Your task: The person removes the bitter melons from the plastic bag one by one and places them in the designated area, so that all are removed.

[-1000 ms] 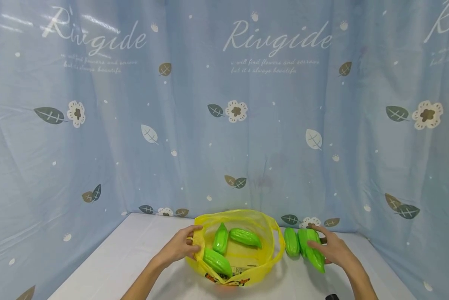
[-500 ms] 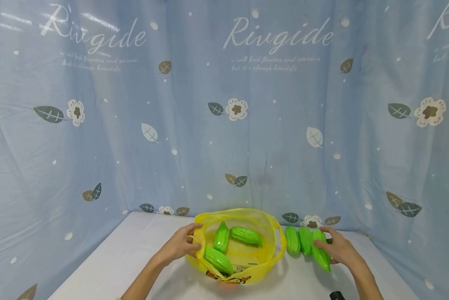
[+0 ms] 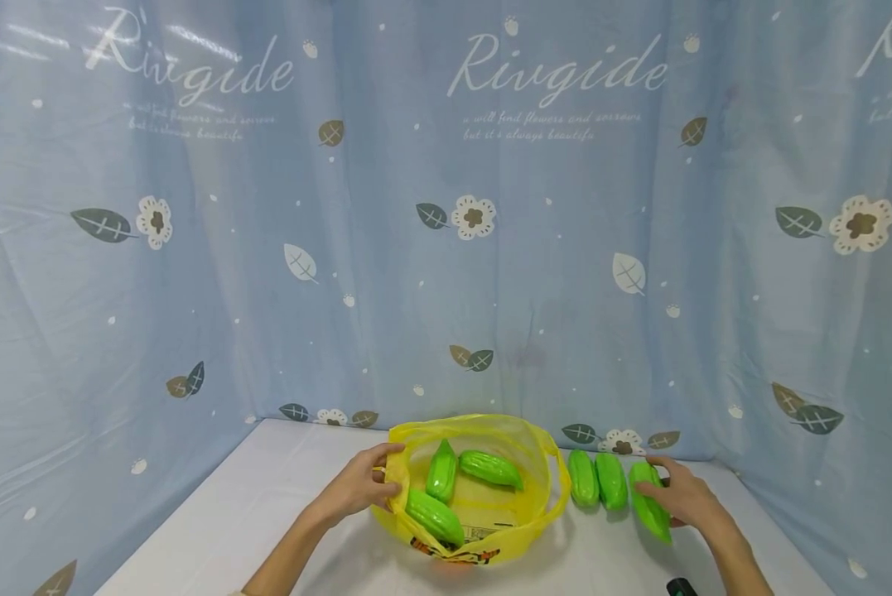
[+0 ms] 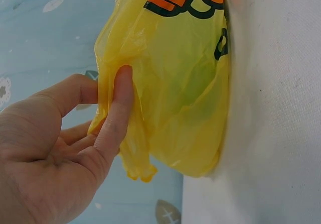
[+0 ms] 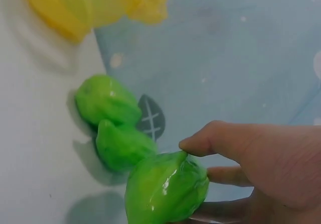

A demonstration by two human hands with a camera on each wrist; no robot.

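An open yellow plastic bag (image 3: 516,540) stands on the table with 3 green bitter melons inside, one of them the lower-left bitter melon (image 3: 434,517). My left hand (image 3: 358,484) pinches the bag's left rim between thumb and fingers; the left wrist view shows the gathered plastic (image 4: 133,148) there. On the right, my right hand (image 3: 686,499) grips a bitter melon (image 3: 650,507) from its right side, thumb on the near side. The right wrist view shows this bitter melon (image 5: 163,189) with a shadow beside it. Left of it lie two more, the outer bitter melon (image 3: 583,478) and the inner bitter melon (image 3: 611,482), side by side.
A white-covered table (image 3: 296,451) carries everything. Behind it and on both sides hangs a blue printed curtain (image 3: 386,331). A small black object (image 3: 681,587) shows at the bottom edge, near the right forearm.
My right hand has moved right with one bitter melon, parting it from the two beside it. The left hand keeps its place on the bag.
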